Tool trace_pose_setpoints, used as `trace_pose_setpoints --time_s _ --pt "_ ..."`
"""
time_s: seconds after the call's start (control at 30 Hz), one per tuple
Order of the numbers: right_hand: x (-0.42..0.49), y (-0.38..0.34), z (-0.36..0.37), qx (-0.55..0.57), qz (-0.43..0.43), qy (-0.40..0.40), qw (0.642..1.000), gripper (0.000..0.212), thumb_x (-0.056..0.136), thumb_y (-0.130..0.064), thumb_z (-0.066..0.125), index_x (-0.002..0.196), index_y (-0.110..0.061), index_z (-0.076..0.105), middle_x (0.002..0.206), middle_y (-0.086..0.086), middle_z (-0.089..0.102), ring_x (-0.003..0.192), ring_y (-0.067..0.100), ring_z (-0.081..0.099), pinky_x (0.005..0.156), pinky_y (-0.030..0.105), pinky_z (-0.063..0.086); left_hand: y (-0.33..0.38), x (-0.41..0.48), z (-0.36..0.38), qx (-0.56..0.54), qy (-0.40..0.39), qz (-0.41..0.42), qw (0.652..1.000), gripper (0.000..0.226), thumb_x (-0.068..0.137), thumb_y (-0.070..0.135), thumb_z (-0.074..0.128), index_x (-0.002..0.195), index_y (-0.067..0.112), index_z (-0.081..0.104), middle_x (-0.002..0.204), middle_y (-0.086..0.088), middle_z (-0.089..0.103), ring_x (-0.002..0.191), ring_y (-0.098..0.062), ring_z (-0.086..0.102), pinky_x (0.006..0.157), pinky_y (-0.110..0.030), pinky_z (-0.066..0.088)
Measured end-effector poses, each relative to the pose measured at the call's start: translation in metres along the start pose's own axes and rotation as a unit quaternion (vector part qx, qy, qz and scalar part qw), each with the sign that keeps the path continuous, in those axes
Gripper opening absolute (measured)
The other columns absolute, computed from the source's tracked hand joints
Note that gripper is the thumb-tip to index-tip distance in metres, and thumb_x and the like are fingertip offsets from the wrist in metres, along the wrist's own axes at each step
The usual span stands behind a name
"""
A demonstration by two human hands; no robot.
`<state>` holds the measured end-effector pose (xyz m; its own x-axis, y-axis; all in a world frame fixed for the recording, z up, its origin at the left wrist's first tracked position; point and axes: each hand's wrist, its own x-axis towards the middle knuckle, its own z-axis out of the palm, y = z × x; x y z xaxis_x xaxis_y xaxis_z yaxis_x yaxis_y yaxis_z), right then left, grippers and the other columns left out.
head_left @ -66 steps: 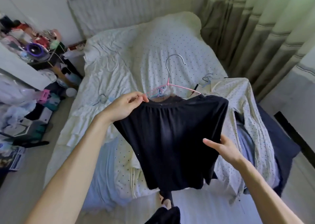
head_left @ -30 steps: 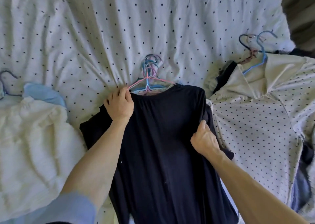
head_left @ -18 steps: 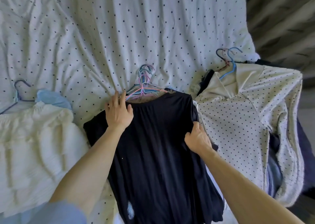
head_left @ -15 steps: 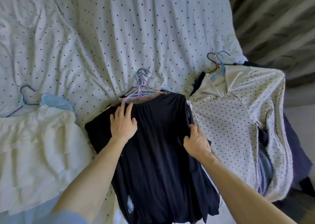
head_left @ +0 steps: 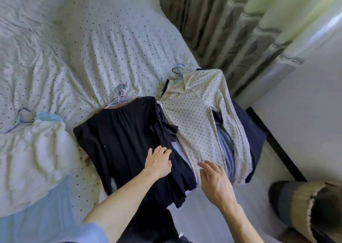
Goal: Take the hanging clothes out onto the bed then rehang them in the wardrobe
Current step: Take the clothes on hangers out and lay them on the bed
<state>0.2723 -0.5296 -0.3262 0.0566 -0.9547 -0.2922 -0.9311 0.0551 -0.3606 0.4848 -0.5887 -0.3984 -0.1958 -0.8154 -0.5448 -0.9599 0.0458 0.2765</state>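
Hiding most of hangers (head_left: 118, 99), black top (head_left: 118, 141)

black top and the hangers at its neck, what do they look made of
The black top looks like a thin, matte jersey knit: it lies in fine soft folds, gathers at the neckline and shows no shine. The hangers are thin pink and blue rods, probably coated wire or slim plastic; they are too small to tell which.

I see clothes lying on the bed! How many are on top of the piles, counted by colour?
Black: 1, the black top
Cream with dark dots: 1, the dotted shirt
White: 1, the white ruffled garment
Total: 3 on top. More clothes lie partly hidden underneath, too covered to count.
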Motion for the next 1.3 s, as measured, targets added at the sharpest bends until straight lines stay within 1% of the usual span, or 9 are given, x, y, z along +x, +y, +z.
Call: trace_pose_setpoints --time_s 0.13,0.23,0.37,0.53,0.63,0.77,0.97,1.07,1.3 --pt "-0.096 0.064 -0.02 0.024 0.062 0.096 0.993 0.027 0.094 -0.03 0.063 0.12 -0.035 0.067 0.129 -0.011 0.063 0.127 0.018 0.052 0.106 0.031 0.043 0.101 -0.035 0.004 0.053 0.002 0.129 0.99 0.048 0.101 0.03 0.038 0.148 0.02 0.04 0.156 0.001 0.036 0.147 -0.018 0.024 0.121 -0.048 0.015" --pt "-0.17 0.109 -0.039 0.061 0.151 0.149 0.975 0.027 0.095 -0.038 0.058 0.122 -0.041 0.064 0.134 -0.019 0.057 0.134 0.012 0.045 0.11 0.027 0.037 0.186 -0.054 0.005 0.072 0.003 0.221 0.973 0.049 0.099 0.03 0.041 0.148 0.025 0.04 0.155 0.003 0.038 0.146 -0.016 0.027 0.12 -0.046 0.016" --pt "-0.266 0.166 -0.061 0.084 0.281 0.264 0.919 0.027 0.096 -0.034 0.058 0.121 -0.04 0.066 0.135 -0.019 0.056 0.139 0.01 0.039 0.114 0.03 0.035 0.302 -0.072 0.017 0.136 0.033 0.367 0.92 0.044 0.098 0.036 0.043 0.141 0.03 0.048 0.152 0.008 0.04 0.145 -0.014 0.028 0.118 -0.044 0.019" --pt "-0.383 0.21 -0.075 0.07 0.43 0.383 0.815 0.028 0.095 -0.034 0.052 0.116 -0.033 0.071 0.129 -0.011 0.064 0.135 0.017 0.046 0.108 0.039 0.043 0.444 -0.113 0.046 0.218 0.038 0.544 0.809 0.047 0.096 0.039 0.046 0.143 0.036 0.045 0.154 0.006 0.039 0.146 -0.017 0.027 0.118 -0.043 0.021" --pt "-0.443 0.22 -0.071 0.066 0.517 0.444 0.729 0.035 0.093 -0.038 0.046 0.113 -0.029 0.073 0.124 -0.005 0.068 0.129 0.022 0.051 0.109 0.03 0.035 0.516 -0.148 0.071 0.23 0.039 0.638 0.734 0.046 0.094 0.036 0.052 0.139 0.033 0.051 0.149 0.003 0.047 0.142 -0.022 0.037 0.114 -0.044 0.03" --pt "-0.504 0.212 -0.06 0.061 0.616 0.48 0.622 0.042 0.093 -0.042 0.04 0.114 -0.027 0.073 0.123 -0.004 0.069 0.126 0.022 0.053 0.109 0.027 0.032 0.591 -0.205 0.108 0.192 0.025 0.755 0.626 0.041 0.087 0.032 0.059 0.127 0.027 0.064 0.133 0.0 0.062 0.129 -0.027 0.054 0.102 -0.047 0.044" --pt "-0.559 0.172 -0.048 0.062 0.725 0.5 0.469 0.041 0.093 -0.041 0.044 0.118 -0.026 0.071 0.126 -0.005 0.067 0.13 0.021 0.051 0.108 0.036 0.042 0.646 -0.297 0.153 0.172 -0.065 0.856 0.484 0.049 0.09 0.038 0.047 0.136 0.03 0.058 0.143 -0.001 0.056 0.135 -0.024 0.048 0.109 -0.043 0.037" --pt "-0.573 0.15 -0.04 0.06 0.762 0.486 0.422 0.044 0.094 -0.045 0.04 0.123 -0.027 0.068 0.13 -0.008 0.064 0.132 0.02 0.049 0.11 0.03 0.035 0.659 -0.329 0.174 0.15 -0.095 0.882 0.437 0.049 0.089 0.035 0.049 0.137 0.03 0.058 0.144 -0.003 0.055 0.136 -0.026 0.047 0.109 -0.047 0.038" --pt "-0.602 0.112 -0.027 0.071 0.81 0.473 0.341 0.034 0.098 -0.029 0.055 0.132 -0.027 0.061 0.139 -0.011 0.056 0.142 0.015 0.035 0.113 0.034 0.035 0.695 -0.414 0.207 0.113 -0.121 0.93 0.327 0.054 0.09 0.028 0.066 0.142 0.028 0.052 0.153 -0.011 0.041 0.141 -0.032 0.038 0.109 -0.062 0.034"
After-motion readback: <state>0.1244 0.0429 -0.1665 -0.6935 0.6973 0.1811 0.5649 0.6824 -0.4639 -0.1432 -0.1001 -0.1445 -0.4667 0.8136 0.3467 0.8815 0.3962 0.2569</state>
